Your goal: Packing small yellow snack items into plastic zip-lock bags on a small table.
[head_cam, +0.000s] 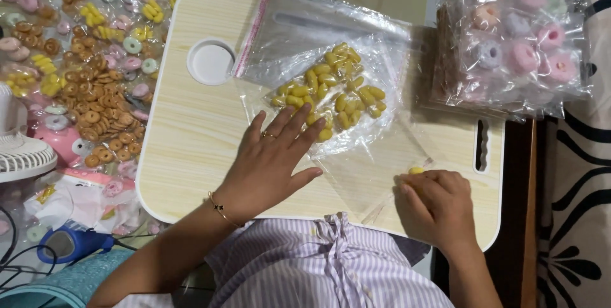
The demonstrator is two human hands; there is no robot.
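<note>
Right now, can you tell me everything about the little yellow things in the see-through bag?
The yellow pieces are small, glossy, bean-shaped lumps, plastic or clay by their look. They lie loosely heaped inside a clear plastic bag on the pale wooden lap table. The left hand lies flat, fingers spread over some of them. The right hand holds one more at the table's near edge.

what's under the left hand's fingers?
The left hand rests fingertips on small yellow pieces lying on clear plastic bags. Any pieces directly beneath the fingers are covered.
</note>
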